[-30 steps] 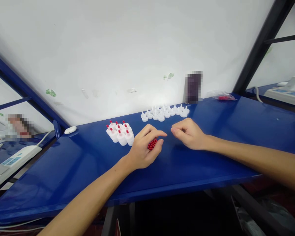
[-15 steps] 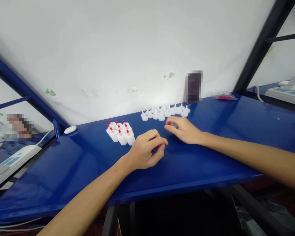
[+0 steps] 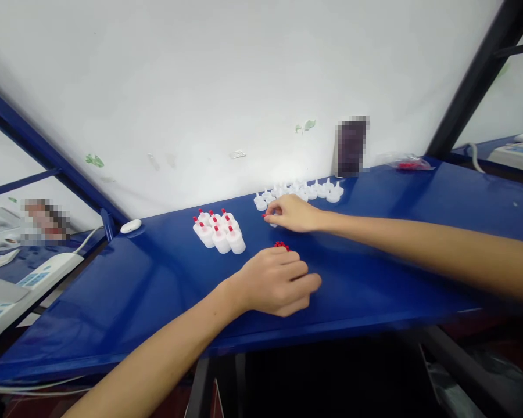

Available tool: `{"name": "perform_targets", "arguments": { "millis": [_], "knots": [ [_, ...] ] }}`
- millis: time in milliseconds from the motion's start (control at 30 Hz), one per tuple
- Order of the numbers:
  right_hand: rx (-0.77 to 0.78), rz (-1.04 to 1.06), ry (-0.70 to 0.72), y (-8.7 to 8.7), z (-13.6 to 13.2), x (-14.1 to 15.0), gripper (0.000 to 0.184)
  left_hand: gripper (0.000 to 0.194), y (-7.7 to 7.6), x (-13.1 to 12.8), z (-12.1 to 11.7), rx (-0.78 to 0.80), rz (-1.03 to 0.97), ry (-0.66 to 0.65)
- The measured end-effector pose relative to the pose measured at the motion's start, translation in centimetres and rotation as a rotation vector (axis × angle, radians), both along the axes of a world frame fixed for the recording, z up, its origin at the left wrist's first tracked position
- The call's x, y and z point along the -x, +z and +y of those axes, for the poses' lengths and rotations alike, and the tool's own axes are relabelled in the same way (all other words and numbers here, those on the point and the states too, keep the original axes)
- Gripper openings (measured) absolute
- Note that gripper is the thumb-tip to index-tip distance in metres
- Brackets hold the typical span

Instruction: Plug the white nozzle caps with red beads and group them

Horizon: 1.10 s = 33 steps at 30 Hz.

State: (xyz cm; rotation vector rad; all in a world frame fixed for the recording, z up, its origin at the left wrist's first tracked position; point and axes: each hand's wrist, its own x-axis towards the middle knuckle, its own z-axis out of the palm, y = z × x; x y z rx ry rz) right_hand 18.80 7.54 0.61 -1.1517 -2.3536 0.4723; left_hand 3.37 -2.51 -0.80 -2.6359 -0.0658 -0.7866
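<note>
My right hand point(image 3: 293, 213) is closed in a pinch on a white nozzle cap point(image 3: 273, 224) with a red tip point(image 3: 265, 216), mostly covered by the fingers. It is just in front of a group of white nozzle caps point(image 3: 335, 193) that have no red tips. To the left stands a cluster of white bottles point(image 3: 222, 241) topped with red tips. My left hand point(image 3: 281, 283) is curled closed near the table's front; anything inside its fingers is hidden. Behind its knuckles, small red tips point(image 3: 281, 244) lie in a pile, partly covered by the hand.
A blue table point(image 3: 148, 290) meets a white wall. A dark, blurred-out upright object point(image 3: 351, 148) leans on the wall, and a clear bag with red pieces point(image 3: 412, 165) lies at the back right. A small white case point(image 3: 131, 226) rests at the left, near a power strip point(image 3: 39, 278).
My right hand has moved left, carrying the red-tipped nozzle cap toward the bottles. My left hand has drawn back toward the front edge and curled up, uncovering part of the red pile.
</note>
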Motion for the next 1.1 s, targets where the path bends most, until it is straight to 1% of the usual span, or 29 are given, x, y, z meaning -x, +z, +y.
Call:
{"name": "perform_targets", "arguments": {
  "millis": [33,133,200,233,300,367,467,533,567,600,633,700,800,900,933,1000,1067,1100],
  "knots": [
    [0.022,0.006,-0.003,0.2,0.3,0.9,0.019,0.016,-0.1,-0.1,-0.2,-0.021,0.024,-0.028],
    [0.084,0.001,0.098,0.4,0.6,3.2,0.016,0.016,-0.5,-0.5,-0.6,-0.035,0.048,-0.087],
    [0.179,0.013,0.166,0.4,0.4,4.2,0.019,0.016,-0.6,-0.6,-0.6,-0.021,0.040,-0.082],
    [0.211,0.031,0.179,0.4,0.3,4.5,0.023,0.015,-0.5,-0.6,-0.5,-0.009,0.034,-0.071],
    [0.194,0.074,0.149,0.8,0.2,4.3,0.028,0.015,-0.2,-0.2,-0.1,0.008,0.013,-0.040],
    [0.077,0.080,0.046,1.3,0.6,3.2,0.027,0.015,0.3,0.5,0.6,0.015,-0.036,0.010],
    [-0.116,-0.039,-0.155,1.8,1.3,0.0,0.027,0.016,1.3,2.1,2.0,0.031,-0.108,0.151],
    [-0.246,-0.144,-0.299,1.3,1.5,-2.5,0.037,0.018,1.8,3.2,2.8,0.051,-0.115,0.250],
    [-0.287,-0.206,-0.348,0.9,1.5,-3.6,0.044,0.018,1.9,3.6,3.2,0.070,-0.112,0.290],
    [-0.290,-0.274,-0.381,0.3,1.5,-4.5,0.049,0.019,2.0,3.9,3.4,0.094,-0.107,0.323],
    [-0.274,-0.338,-0.372,-0.3,1.5,-5.2,0.054,0.019,1.9,4.2,3.6,0.121,-0.101,0.349],
    [-0.250,-0.404,-0.354,-1.4,1.5,-6.0,0.057,0.021,1.7,4.3,3.8,0.184,-0.088,0.381],
    [-0.249,-0.387,-0.318,-2.3,1.7,-6.2,0.053,0.025,1.2,3.9,3.6,0.299,-0.029,0.401],
    [-0.255,-0.329,-0.259,-2.4,1.9,-6.2,0.045,0.029,1.2,3.6,3.2,0.424,0.071,0.406],
    [-0.250,-0.310,-0.232,-2.4,1.9,-6.2,0.042,0.028,1.3,3.4,3.0,0.460,0.095,0.409],
    [-0.231,-0.274,-0.188,-2.5,1.6,-6.3,0.037,0.017,1.5,3.3,2.8,0.514,0.131,0.417],
    [-0.197,-0.247,-0.174,-2.6,1.3,-6.2,0.039,0.006,1.7,3.2,2.7,0.536,0.168,0.432],
    [-0.180,-0.243,-0.181,-2.6,1.2,-6.2,0.043,0.006,1.7,3.2,2.6,0.538,0.184,0.439]
  ]
}}
